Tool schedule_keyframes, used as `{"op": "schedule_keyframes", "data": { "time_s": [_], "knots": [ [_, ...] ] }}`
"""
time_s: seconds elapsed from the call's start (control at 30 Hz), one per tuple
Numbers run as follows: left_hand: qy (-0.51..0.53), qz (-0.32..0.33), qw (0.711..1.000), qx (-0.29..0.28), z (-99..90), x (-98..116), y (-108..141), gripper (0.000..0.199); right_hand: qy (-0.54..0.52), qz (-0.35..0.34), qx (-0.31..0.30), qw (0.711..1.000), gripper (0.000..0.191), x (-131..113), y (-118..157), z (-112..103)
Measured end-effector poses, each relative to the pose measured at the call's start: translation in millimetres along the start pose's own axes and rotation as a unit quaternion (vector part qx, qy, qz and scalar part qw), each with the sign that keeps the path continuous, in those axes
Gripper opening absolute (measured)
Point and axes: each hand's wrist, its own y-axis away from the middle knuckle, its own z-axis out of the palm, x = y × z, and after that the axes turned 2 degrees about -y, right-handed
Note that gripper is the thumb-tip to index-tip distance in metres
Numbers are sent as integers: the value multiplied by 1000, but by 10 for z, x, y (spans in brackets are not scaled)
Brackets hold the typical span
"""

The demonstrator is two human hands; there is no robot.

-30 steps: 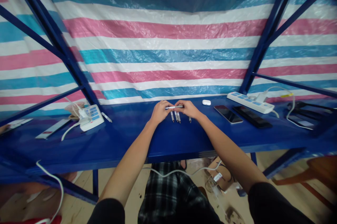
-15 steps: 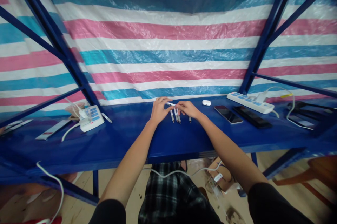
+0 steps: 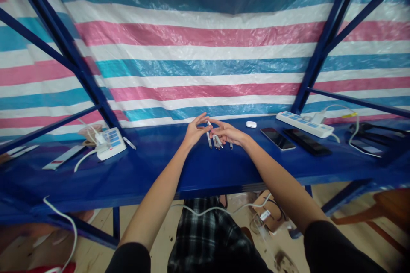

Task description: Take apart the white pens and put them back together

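The left hand [image 3: 195,132] is open, its fingers fanned and lifted, with no clench and nothing clearly gripped. Its fingertips [image 3: 202,117] end just beside a white pen [image 3: 213,132] that slants across the gap between the hands. The right hand [image 3: 229,133] is stretched out flat and long, with its fingers [image 3: 218,123] reaching toward the upper part of that pen. From here, the fingers and pen are too small and too tightly overlapped to show whether the right hand is pinching the pen or only touching it.

Below the slanted pen, more pens [image 3: 215,141] lie close together on the blue table [image 3: 208,170], their tips pointing toward the person. One of them is partly hidden behind the fingers, so I can't count them with certainty. Another pen [image 3: 230,145] lies just under the right hand.

Farther right are a small white earbud case [image 3: 251,124], two phones [image 3: 277,139] [image 3: 307,142], and a white power strip [image 3: 304,124]. On the left, a second power strip [image 3: 111,143] sits with a loose pen [image 3: 129,142] near it. Black sleeves [image 3: 130,260] [image 3: 339,249] cut off at the bottom of the view, and a striped tarp [image 3: 205,51] hangs behind the table.
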Motion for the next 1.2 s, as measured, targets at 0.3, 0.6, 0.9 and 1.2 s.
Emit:
{"op": "schedule_keyframes", "data": {
  "time_s": [0.3,0.6,0.9,1.2],
  "knots": [
    [-14,-30,999,44,-19,-49,-6,61,31,-60,36,997,80,9,-31,-23],
    [-49,-40,997,44,-29,-56,7,54,45,-105,130,985,84,8,-60,-94],
    [-127,-17,992,22,-8,-42,30,45,112,-91,165,976,88,8,-53,-113],
    [-327,87,935,-109,25,-103,117,20,521,68,285,801,55,73,-44,-236]
  ]
}}
